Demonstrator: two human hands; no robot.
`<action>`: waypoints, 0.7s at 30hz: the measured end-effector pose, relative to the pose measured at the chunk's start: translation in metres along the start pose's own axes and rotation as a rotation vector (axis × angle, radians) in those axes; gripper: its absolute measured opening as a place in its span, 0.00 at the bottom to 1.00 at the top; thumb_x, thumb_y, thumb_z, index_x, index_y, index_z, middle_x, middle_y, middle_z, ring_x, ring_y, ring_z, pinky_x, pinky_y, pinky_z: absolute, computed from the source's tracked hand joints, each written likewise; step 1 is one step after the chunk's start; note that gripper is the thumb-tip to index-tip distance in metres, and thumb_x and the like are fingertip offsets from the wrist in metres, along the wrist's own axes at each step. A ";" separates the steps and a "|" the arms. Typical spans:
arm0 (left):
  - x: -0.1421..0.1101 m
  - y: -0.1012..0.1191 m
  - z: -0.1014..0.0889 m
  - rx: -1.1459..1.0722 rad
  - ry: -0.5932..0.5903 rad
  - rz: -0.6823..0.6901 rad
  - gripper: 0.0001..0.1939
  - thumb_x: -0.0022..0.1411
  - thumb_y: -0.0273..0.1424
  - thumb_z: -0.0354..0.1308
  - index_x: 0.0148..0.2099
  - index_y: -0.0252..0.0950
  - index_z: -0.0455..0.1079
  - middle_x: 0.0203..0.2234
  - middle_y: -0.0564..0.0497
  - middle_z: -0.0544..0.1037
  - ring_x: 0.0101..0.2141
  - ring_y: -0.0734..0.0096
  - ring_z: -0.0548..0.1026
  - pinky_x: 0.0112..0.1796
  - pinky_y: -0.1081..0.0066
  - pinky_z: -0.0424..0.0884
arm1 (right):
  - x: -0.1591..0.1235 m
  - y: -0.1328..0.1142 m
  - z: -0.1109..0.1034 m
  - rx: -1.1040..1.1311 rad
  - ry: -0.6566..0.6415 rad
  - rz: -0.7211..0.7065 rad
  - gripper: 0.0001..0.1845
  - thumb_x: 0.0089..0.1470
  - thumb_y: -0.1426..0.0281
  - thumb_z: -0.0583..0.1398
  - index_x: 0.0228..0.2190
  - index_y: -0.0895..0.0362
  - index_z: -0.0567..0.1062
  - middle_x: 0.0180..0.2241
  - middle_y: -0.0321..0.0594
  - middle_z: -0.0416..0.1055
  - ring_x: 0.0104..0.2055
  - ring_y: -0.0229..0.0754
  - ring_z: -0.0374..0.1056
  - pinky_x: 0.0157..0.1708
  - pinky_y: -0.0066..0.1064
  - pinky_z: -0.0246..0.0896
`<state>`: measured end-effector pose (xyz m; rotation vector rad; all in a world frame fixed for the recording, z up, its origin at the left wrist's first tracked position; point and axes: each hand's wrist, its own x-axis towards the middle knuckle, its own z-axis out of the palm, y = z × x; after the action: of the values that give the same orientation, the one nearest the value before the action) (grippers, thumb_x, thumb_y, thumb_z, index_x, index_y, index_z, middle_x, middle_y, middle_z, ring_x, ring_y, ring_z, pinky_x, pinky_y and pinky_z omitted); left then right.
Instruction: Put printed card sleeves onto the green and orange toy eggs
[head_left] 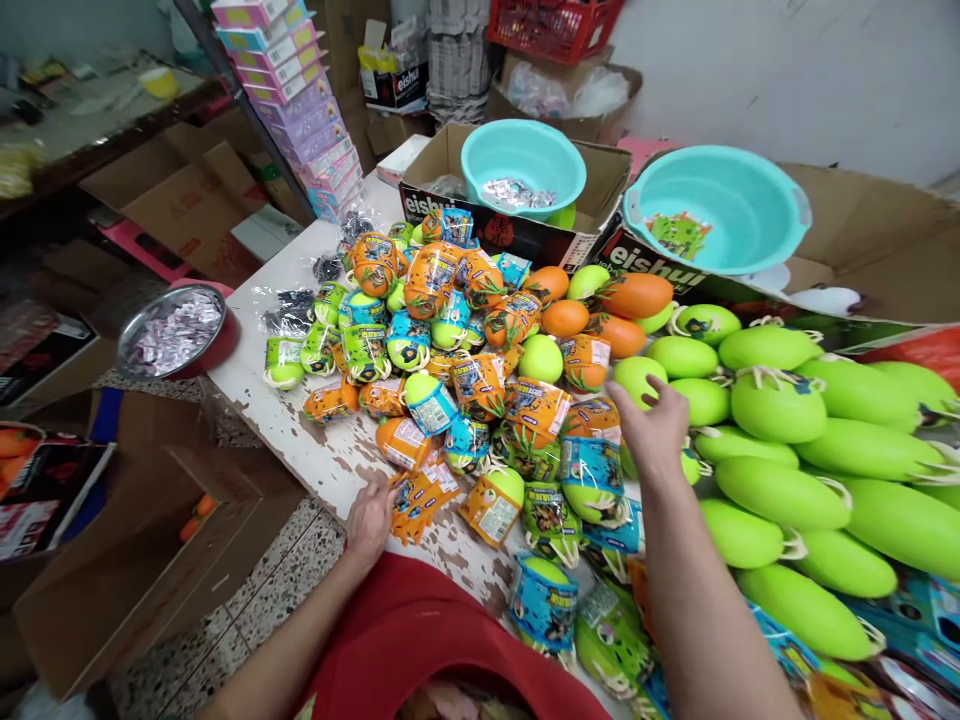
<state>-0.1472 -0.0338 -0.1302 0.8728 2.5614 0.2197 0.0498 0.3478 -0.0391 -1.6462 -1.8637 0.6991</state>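
Observation:
My left hand [371,515] is at the near table edge, its fingers curled against a flat pile of orange printed wrappers [424,503]; the fingertips are partly hidden. Over the right side reaches my right hand [652,420], thumb and fingers spread, holding nothing. Just beyond it lies a bright green plastic egg [637,377]; contact cannot be made out. Between my hands lie many eggs in printed sleeves, among them a green egg in a blue sleeve [592,475] and a green egg in an orange sleeve [493,503]. Bare green eggs [784,490] with cream cords are heaped at right.
Two turquoise basins [716,255] rest on cardboard boxes [510,232] at the back. A metal bowl [176,335] of small packets stands left of the white, peeling table [259,360]. Stacked pink and purple boxes [300,110] rise at the back left. Open cartons [142,560] fill the floor.

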 end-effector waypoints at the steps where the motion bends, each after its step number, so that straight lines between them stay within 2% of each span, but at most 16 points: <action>1: -0.002 -0.001 -0.002 0.005 0.013 -0.004 0.18 0.65 0.34 0.42 0.46 0.38 0.73 0.36 0.45 0.73 0.40 0.60 0.68 0.43 0.65 0.63 | -0.021 -0.004 -0.013 0.054 0.082 -0.026 0.39 0.45 0.54 0.62 0.52 0.65 0.66 0.51 0.59 0.60 0.46 0.53 0.65 0.44 0.43 0.64; 3: -0.008 -0.004 -0.008 -0.032 0.066 -0.012 0.19 0.64 0.33 0.42 0.52 0.38 0.69 0.40 0.44 0.72 0.43 0.59 0.67 0.47 0.63 0.62 | -0.069 -0.012 -0.036 0.160 0.202 -0.118 0.34 0.46 0.57 0.63 0.52 0.60 0.66 0.54 0.54 0.56 0.51 0.51 0.63 0.43 0.41 0.67; 4: -0.011 -0.006 -0.012 -0.120 0.092 -0.017 0.19 0.64 0.33 0.43 0.53 0.38 0.69 0.42 0.43 0.71 0.45 0.58 0.67 0.48 0.62 0.61 | -0.096 -0.015 -0.044 0.205 0.234 -0.157 0.32 0.46 0.59 0.63 0.52 0.58 0.66 0.55 0.52 0.55 0.53 0.51 0.60 0.45 0.42 0.66; 5: -0.013 -0.007 -0.016 -0.249 0.106 -0.027 0.19 0.63 0.34 0.44 0.52 0.37 0.69 0.43 0.43 0.71 0.46 0.58 0.66 0.50 0.62 0.60 | -0.122 -0.018 -0.048 0.247 0.215 -0.186 0.30 0.46 0.61 0.64 0.50 0.56 0.68 0.54 0.50 0.57 0.54 0.52 0.58 0.46 0.44 0.65; 6: -0.016 -0.008 -0.020 -0.397 0.106 -0.040 0.18 0.63 0.35 0.45 0.49 0.37 0.70 0.43 0.44 0.72 0.46 0.58 0.67 0.50 0.63 0.60 | -0.147 -0.021 -0.049 0.303 0.128 -0.182 0.26 0.45 0.63 0.65 0.48 0.54 0.70 0.51 0.48 0.61 0.53 0.52 0.60 0.46 0.45 0.65; 7: -0.018 -0.008 -0.024 -0.537 0.093 -0.056 0.17 0.62 0.37 0.47 0.46 0.37 0.71 0.40 0.45 0.73 0.44 0.59 0.68 0.48 0.64 0.61 | -0.171 -0.022 -0.047 0.382 -0.037 -0.140 0.22 0.45 0.64 0.65 0.44 0.53 0.72 0.46 0.46 0.66 0.49 0.51 0.63 0.45 0.45 0.65; 8: -0.020 -0.008 -0.027 -0.648 0.071 -0.076 0.16 0.61 0.39 0.48 0.43 0.37 0.72 0.37 0.46 0.74 0.41 0.61 0.70 0.46 0.65 0.63 | -0.192 -0.024 -0.040 0.472 -0.259 -0.064 0.19 0.45 0.64 0.65 0.42 0.52 0.74 0.42 0.44 0.69 0.44 0.50 0.65 0.43 0.44 0.65; 10: -0.023 -0.006 -0.029 -0.742 0.031 -0.115 0.17 0.59 0.43 0.49 0.38 0.36 0.70 0.31 0.49 0.74 0.34 0.63 0.71 0.39 0.67 0.67 | -0.226 -0.025 -0.017 0.635 -0.712 0.171 0.17 0.44 0.61 0.66 0.38 0.53 0.76 0.34 0.43 0.72 0.36 0.47 0.68 0.39 0.40 0.66; 11: -0.023 -0.003 -0.030 -0.762 0.022 -0.127 0.19 0.59 0.45 0.48 0.38 0.36 0.69 0.29 0.50 0.74 0.32 0.64 0.71 0.36 0.68 0.68 | -0.239 -0.026 -0.003 0.688 -0.893 0.309 0.19 0.43 0.59 0.66 0.37 0.54 0.76 0.33 0.42 0.73 0.35 0.45 0.69 0.36 0.38 0.67; 12: -0.024 0.000 -0.029 -0.797 0.008 -0.134 0.20 0.58 0.47 0.48 0.38 0.35 0.68 0.28 0.51 0.74 0.30 0.65 0.71 0.34 0.68 0.68 | -0.249 -0.027 0.012 0.726 -1.034 0.443 0.22 0.42 0.57 0.66 0.37 0.55 0.76 0.33 0.42 0.74 0.33 0.44 0.69 0.34 0.35 0.67; 14: -0.028 0.007 -0.029 -0.866 -0.031 -0.125 0.22 0.56 0.50 0.49 0.37 0.35 0.67 0.27 0.51 0.74 0.29 0.66 0.72 0.31 0.69 0.69 | -0.261 -0.031 0.040 0.780 -1.194 0.655 0.26 0.40 0.52 0.66 0.37 0.57 0.75 0.34 0.41 0.74 0.31 0.40 0.69 0.29 0.30 0.65; 15: -0.030 0.012 -0.030 -0.901 -0.060 -0.113 0.23 0.54 0.50 0.51 0.37 0.35 0.67 0.27 0.51 0.74 0.28 0.66 0.72 0.31 0.70 0.69 | -0.264 -0.034 0.051 0.801 -1.219 0.715 0.27 0.39 0.51 0.66 0.35 0.57 0.75 0.33 0.41 0.74 0.30 0.38 0.69 0.28 0.28 0.64; 17: -0.034 0.021 -0.033 -0.995 -0.140 -0.106 0.23 0.51 0.51 0.55 0.35 0.35 0.68 0.26 0.52 0.75 0.28 0.66 0.72 0.31 0.70 0.69 | -0.265 -0.040 0.068 0.831 -1.180 0.744 0.27 0.35 0.48 0.66 0.28 0.60 0.74 0.27 0.39 0.73 0.25 0.35 0.67 0.25 0.25 0.62; 19: -0.036 0.031 -0.038 -1.092 -0.198 -0.123 0.21 0.49 0.49 0.59 0.33 0.35 0.68 0.24 0.53 0.75 0.28 0.67 0.72 0.30 0.71 0.69 | -0.261 -0.046 0.076 0.826 -1.088 0.700 0.29 0.28 0.47 0.68 0.21 0.60 0.71 0.20 0.36 0.69 0.20 0.33 0.63 0.22 0.25 0.59; 21: -0.033 0.040 -0.042 -1.129 -0.205 -0.138 0.20 0.48 0.48 0.61 0.30 0.35 0.69 0.23 0.54 0.74 0.26 0.69 0.71 0.29 0.73 0.68 | -0.254 -0.050 0.076 0.815 -1.021 0.629 0.29 0.24 0.48 0.69 0.18 0.60 0.70 0.17 0.34 0.67 0.19 0.33 0.60 0.21 0.26 0.56</action>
<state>-0.1203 -0.0233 -0.0697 0.2428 1.8140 1.2772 -0.0140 0.0876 -0.0742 -1.3321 -1.1511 2.5144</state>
